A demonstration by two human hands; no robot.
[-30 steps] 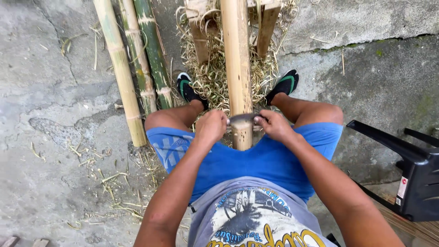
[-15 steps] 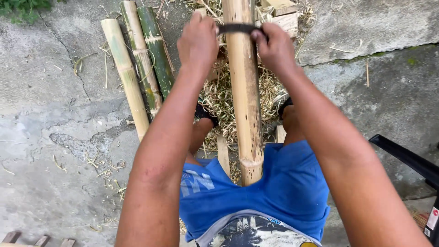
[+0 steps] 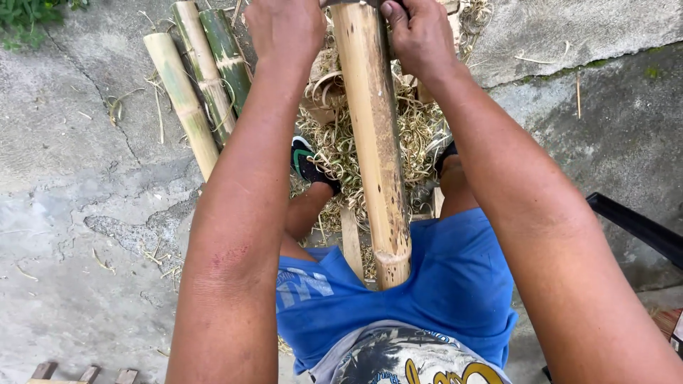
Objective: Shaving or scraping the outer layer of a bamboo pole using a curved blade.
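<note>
Concrete ground (image 3: 85,213), grey and cracked, fills most of the view. Bamboo pole (image 3: 371,142), thick and tan, runs from the top edge down between the person's legs, its cut end resting against the blue shorts (image 3: 455,284). Three more bamboo stalks (image 3: 203,78) lie side by side at upper left, two yellowish, one green. Pile of straw-coloured shavings (image 3: 341,149) sits under the pole, around a dark shoe (image 3: 307,162). Left hand (image 3: 284,28) closed, fist on the pole's left side at the top. Right hand (image 3: 420,32) closed on the right side, gripping a dark blade handle (image 3: 356,3) across the pole, mostly cut off by the frame edge.
</note>
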